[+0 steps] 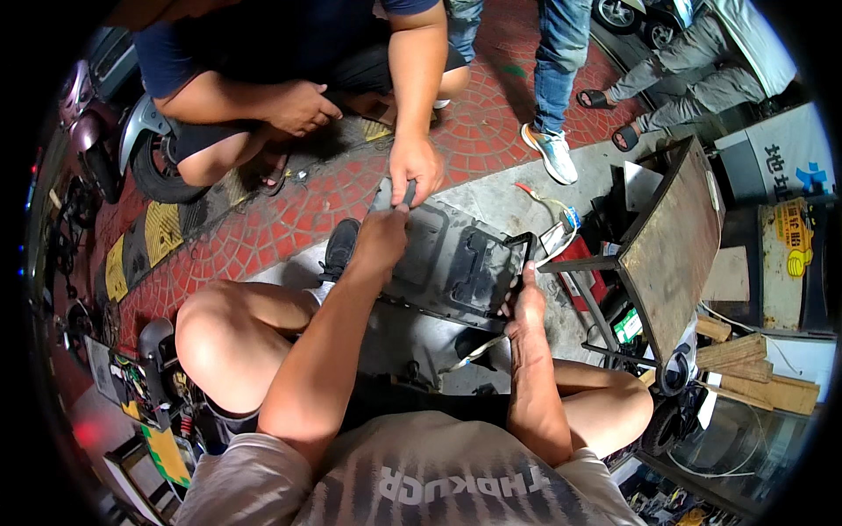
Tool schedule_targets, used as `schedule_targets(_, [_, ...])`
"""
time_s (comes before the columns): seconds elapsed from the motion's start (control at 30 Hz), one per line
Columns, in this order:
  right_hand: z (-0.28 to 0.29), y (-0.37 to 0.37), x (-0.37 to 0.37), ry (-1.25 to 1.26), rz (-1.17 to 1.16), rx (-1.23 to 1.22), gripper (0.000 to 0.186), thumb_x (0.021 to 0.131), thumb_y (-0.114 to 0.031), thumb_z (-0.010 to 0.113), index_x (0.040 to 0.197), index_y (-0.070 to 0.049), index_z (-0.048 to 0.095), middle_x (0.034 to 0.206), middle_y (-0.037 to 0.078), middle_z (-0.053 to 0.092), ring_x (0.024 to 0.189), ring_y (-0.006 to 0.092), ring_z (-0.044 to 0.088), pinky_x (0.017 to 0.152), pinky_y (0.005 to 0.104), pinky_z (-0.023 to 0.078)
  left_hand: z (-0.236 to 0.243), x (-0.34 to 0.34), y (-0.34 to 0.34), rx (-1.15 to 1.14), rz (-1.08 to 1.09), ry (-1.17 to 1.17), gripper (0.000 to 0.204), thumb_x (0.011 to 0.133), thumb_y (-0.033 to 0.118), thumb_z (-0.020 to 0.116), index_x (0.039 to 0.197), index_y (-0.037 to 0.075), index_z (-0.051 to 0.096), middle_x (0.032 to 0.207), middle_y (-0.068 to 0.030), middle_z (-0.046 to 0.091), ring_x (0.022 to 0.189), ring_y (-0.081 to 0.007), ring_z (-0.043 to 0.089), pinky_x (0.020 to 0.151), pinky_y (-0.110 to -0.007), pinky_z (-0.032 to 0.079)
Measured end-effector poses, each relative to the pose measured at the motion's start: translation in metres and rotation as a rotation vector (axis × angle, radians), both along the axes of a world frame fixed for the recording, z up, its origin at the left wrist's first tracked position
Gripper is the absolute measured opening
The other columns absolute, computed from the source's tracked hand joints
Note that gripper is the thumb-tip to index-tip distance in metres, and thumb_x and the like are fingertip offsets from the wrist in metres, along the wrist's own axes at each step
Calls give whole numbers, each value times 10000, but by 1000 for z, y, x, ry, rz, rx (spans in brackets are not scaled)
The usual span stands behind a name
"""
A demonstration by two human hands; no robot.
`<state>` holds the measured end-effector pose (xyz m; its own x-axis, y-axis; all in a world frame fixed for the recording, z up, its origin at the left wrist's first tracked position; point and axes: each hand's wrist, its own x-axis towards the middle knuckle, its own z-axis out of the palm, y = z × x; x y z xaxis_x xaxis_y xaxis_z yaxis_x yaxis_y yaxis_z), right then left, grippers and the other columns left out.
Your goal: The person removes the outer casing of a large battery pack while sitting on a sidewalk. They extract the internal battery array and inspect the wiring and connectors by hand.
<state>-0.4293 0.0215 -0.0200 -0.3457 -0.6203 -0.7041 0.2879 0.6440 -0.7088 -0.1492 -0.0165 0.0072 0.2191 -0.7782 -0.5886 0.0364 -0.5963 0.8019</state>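
A dark grey plastic case with moulded recesses lies tilted between my bent legs. My left hand is closed near its upper-left corner, around a short dark piece that a co-worker's hand also grips from above. Whether that piece is part of the case cannot be told. My right hand grips the case's right edge, fingers partly hidden by it. A pale cable with a red end runs beside the case, and another stretch of cable shows below it.
A co-worker squats opposite; two other people's legs show behind. A metal-framed board stands at the right, with wood offcuts beyond. Scooters and a black-and-yellow kerb strip are at the left.
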Motion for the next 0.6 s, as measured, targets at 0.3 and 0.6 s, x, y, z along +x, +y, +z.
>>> schedule_targets(0.3, [4,6,8,-24,-8,-15,551,1118,-584,546,802,-132,547,596,-9,442,435,151,348,404,325,295,15,9,-16,168,50,151,370,1120,459,568,1000,123,663,724,15,534,503,-111,383,459,-322,272])
schedule_targets(0.6, [6,-1,-6,-52,35,-13,552,1114,-602,542,810,-142,551,610,-17,444,458,144,357,440,326,318,-1,-7,-1,-20,-84,-141,317,1106,363,578,1016,79,684,728,14,549,550,-99,461,481,-314,345])
